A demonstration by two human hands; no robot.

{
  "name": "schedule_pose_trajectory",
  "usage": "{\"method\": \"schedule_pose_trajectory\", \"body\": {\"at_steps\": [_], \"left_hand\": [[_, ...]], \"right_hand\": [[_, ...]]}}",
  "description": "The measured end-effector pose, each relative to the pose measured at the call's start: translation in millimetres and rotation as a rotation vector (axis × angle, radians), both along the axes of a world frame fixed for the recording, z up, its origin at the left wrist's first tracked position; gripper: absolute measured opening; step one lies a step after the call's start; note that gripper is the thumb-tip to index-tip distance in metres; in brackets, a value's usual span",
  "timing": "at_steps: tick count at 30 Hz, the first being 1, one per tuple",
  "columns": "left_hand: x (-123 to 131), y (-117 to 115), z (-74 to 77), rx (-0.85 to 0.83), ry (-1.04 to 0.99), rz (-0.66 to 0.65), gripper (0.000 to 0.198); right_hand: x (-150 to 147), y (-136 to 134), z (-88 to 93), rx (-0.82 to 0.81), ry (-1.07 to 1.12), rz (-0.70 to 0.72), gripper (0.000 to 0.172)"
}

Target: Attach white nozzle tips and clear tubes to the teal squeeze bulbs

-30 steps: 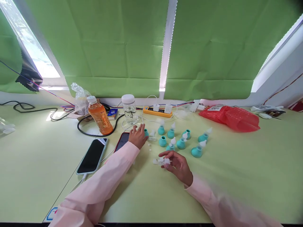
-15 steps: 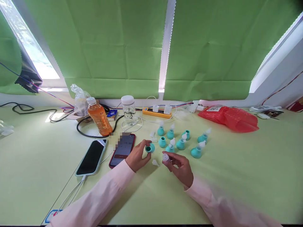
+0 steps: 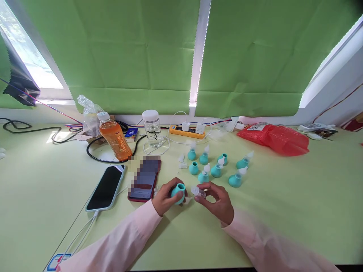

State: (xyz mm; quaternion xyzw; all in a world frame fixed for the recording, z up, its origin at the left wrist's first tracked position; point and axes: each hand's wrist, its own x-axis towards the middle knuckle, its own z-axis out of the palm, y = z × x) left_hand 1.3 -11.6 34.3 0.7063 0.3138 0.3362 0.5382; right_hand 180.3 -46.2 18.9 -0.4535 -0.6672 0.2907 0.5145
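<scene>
My left hand is closed round a teal rubber bulb, its round open mouth facing up. A short clear plastic tube piece is pinched between the thumb and fingers of my right hand, just right of the bulb and apart from it. Under the left fingertips lies a small white tip, partly hidden. Beyond my hands stand several teal bulbs with clear and white nozzles, such as this nasal aspirator. Among them, an open bulb and another open bulb have no nozzle.
Left of my hands lie a red-cased phone and a charging phone. A bottle of orange drink, a clear jar, a yellow power strip and a red plastic bag line the back. Loose white pieces lie near the bulbs.
My left hand has moved lower and turned the bulb so that its mouth faces up. My right hand has tilted the clear piece leftward, towards the bulb. The view has shifted slightly.
</scene>
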Motion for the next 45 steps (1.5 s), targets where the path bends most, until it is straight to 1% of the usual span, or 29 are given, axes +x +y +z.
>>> {"method": "schedule_pose_trajectory", "body": {"at_steps": [3,5,10,13,15,18,20,23,25,27,30,35,38,40,42,43,45], "left_hand": [[-1,0,-2.7,0.142,0.118,0.087,0.022],[-2,1,-1.6,0.166,0.156,0.083,0.023],[-4,-1,2.0,0.039,0.201,-0.022,0.024],[-4,-2,-1.7,0.024,0.236,-0.032,0.023],[-4,-2,-5.6,-0.021,0.249,-0.029,0.023],[-4,0,-9.8,-0.108,0.291,-0.06,0.024],[-4,2,-10.9,-0.068,0.307,-0.071,0.024],[-4,3,-12.4,0.068,0.325,-0.056,0.023],[-2,3,-13.7,0.112,0.343,-0.035,0.023],[-1,1,-14.5,0.137,0.359,-0.009,0.023],[2,-1,-13.9,0.179,0.406,0.019,0.022],[4,-2,-11.1,0.324,0.498,0.025,0.023],[5,-2,-11.2,0.405,0.503,0.02,0.022],[5,-3,-11.2,0.452,0.495,0.022,0.024],[6,-5,-9.9,0.486,0.49,0.025,0.025],[6,-6,-8.6,0.496,0.488,0.026,0.025],[7,-8,-5.0,0.502,0.461,0.031,0.024]], "right_hand": [[1,1,0.6,0.062,-0.017,-0.026,0.017],[1,0,0.7,0.085,-0.047,-0.025,0.017],[-1,-1,2.2,0.14,-0.122,0.031,0.019],[-1,0,3.0,0.18,-0.167,0.091,0.019],[0,1,2.1,0.219,-0.21,0.127,0.02],[3,4,-1.3,0.346,-0.342,0.159,0.021],[5,5,-3.7,0.43,-0.46,0.172,0.021],[6,5,-5.8,0.479,-0.588,0.186,0.023],[6,5,-6.2,0.48,-0.586,0.195,0.023],[5,5,-5.9,0.461,-0.516,0.206,0.021],[2,6,-4.0,0.363,-0.376,0.232,0.018],[1,6,0.5,0.048,-0.203,0.279,0.018],[1,6,0.9,-0.184,-0.113,0.291,0.021],[1,7,-0.3,-0.387,-0.026,0.302,0.026],[0,9,-1.8,-0.545,0.068,0.323,0.031],[-1,10,-2.2,-0.588,0.11,0.336,0.033],[-3,11,-1.4,-0.618,0.165,0.361,0.033]]}}
